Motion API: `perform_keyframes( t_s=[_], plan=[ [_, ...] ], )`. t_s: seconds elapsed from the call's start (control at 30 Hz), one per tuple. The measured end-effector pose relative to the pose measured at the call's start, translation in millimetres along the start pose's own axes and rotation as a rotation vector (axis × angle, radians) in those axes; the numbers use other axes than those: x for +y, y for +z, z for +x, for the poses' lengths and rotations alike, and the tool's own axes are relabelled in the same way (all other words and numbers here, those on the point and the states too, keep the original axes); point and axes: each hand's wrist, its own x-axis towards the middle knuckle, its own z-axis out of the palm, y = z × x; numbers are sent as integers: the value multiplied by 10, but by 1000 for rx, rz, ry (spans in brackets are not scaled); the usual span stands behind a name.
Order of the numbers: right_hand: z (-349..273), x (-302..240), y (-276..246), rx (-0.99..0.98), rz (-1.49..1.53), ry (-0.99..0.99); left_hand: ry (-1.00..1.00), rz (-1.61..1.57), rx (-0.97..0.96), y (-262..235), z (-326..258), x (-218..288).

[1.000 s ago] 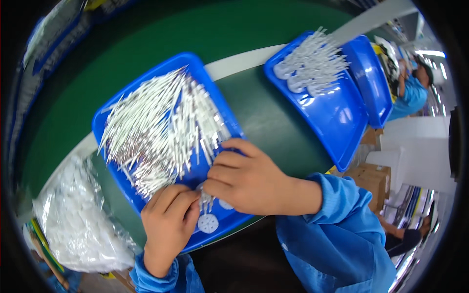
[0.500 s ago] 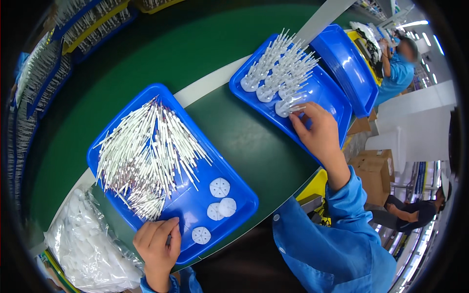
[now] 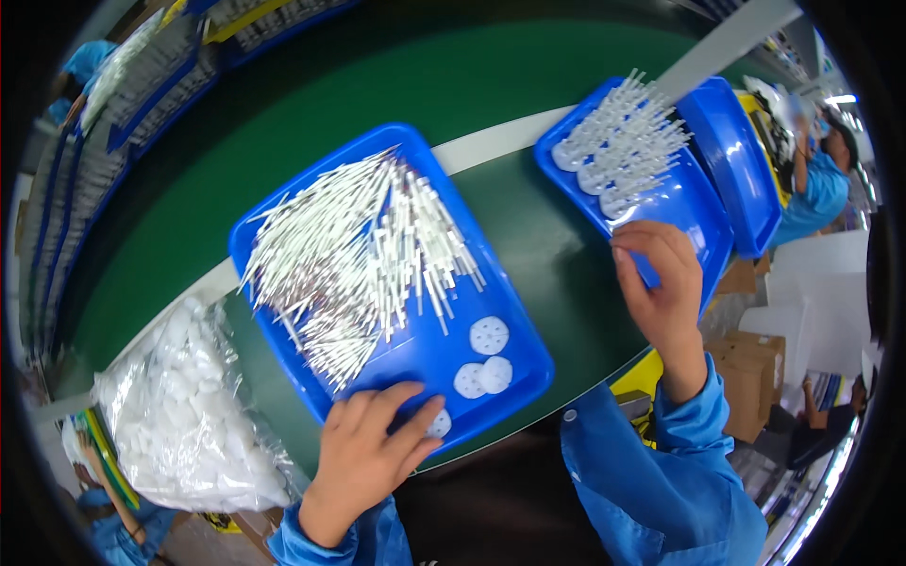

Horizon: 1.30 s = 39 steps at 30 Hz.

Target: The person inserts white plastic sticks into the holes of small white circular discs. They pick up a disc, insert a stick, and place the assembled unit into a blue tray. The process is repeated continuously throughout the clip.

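Note:
My left hand (image 3: 368,448) reaches over the near edge of a large blue tray (image 3: 522,311), fingers spread. Its fingertips are beside a white perforated disc (image 3: 439,424), partly hidden by the hand. Three more white discs (image 3: 489,336) lie in that tray, two overlapping. A big heap of thin white sticks (image 3: 321,250) with some dark brown parts fills its far portion. My right hand (image 3: 668,288) is loosely curled over the near edge of a second blue tray (image 3: 694,212), nothing visible in its fingers. Just beyond its fingertips stand several clear-white discs with upright sticks (image 3: 620,151).
A clear plastic bag of white pieces (image 3: 193,415) lies left of the large tray. Stacked blue trays (image 3: 731,160) stand at the right. A grey-white bar (image 3: 727,47) crosses above the far tray. Cardboard boxes (image 3: 746,382) and other people (image 3: 816,189) are off the table.
My right hand has let go of the stick-filled disc and drawn back toward me. My left hand has spread its fingers and moved over the nearest disc. The whole view has shifted.

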Motion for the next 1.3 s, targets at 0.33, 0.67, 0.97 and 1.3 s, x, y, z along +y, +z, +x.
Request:
perform_keyframes(
  t_s=[0.33, 0.67, 0.97, 1.3],
  plan=[
    [912, -894, 1095, -70, 65, -649, -137, -289, 101, 6, -133, -100],
    [1119, -916, 1118, -187, 594, -432, -303, -1036, 647, -184, 650, -518],
    [909, -1118, 1094, -367, 1492, 133, -372, -1011, 665, 2, 816, -709],
    [815, -1205, 1196, -309, 828, 4, -417, -1015, 719, 18, 740, -714]
  ],
)
